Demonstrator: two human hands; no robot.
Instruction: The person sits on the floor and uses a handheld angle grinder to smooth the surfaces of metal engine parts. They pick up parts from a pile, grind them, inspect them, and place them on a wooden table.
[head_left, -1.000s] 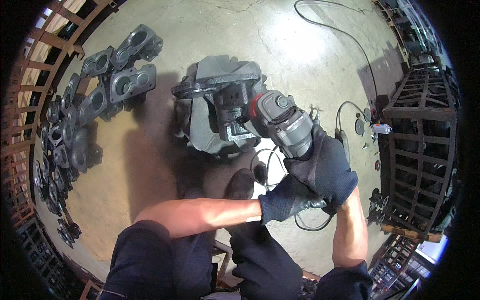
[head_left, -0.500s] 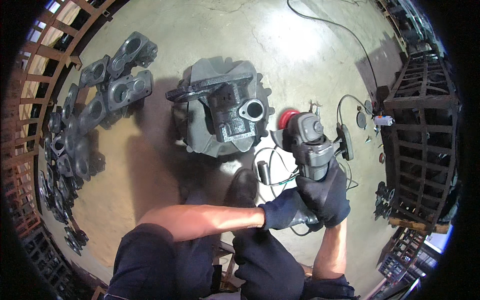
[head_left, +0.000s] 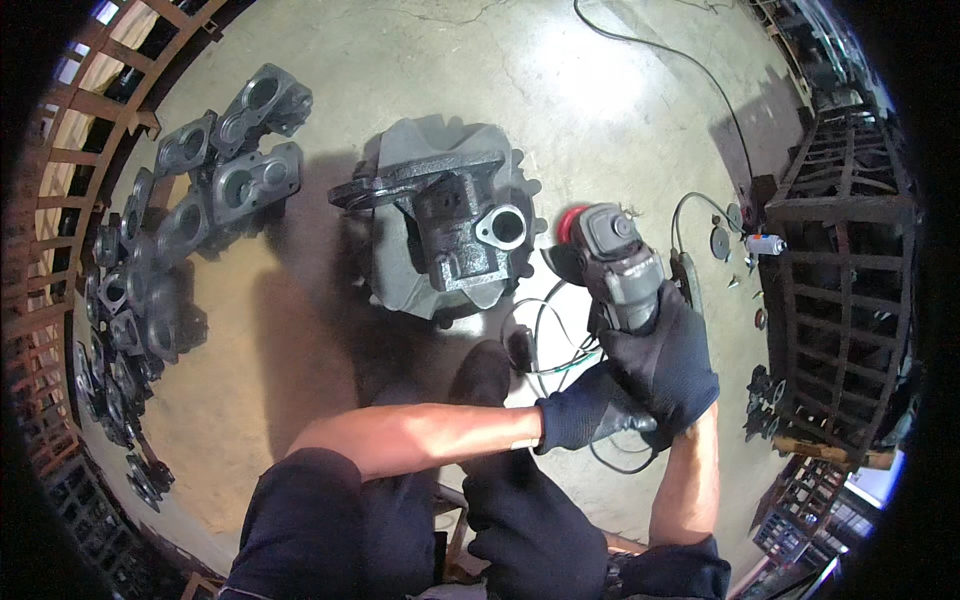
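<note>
My gloved right hand point(head_left: 668, 355) wraps round the body of a grey angle grinder point(head_left: 625, 262). The grinder's head points away from me, and part of a red disc point(head_left: 571, 224) shows at its far left side. Closed at the tool's rear end is my gloved left hand point(head_left: 592, 408), partly overlapped by the right. To the left of the grinder, apart from it, a dark metal casting point(head_left: 455, 215) with a flange and a round bore lies on a grey toothed round base point(head_left: 395, 270).
Several similar castings point(head_left: 240, 190) line the floor at left, beside a rusty metal crate point(head_left: 60, 240). Cables point(head_left: 560, 350) loop between my foot and the grinder. Loose discs point(head_left: 720, 242) and a spray can point(head_left: 765, 244) lie at right near a dark metal rack point(head_left: 840, 290).
Both hands have shifted right with the grinder, and its head has turned a little to the left. The casting has stayed put.
</note>
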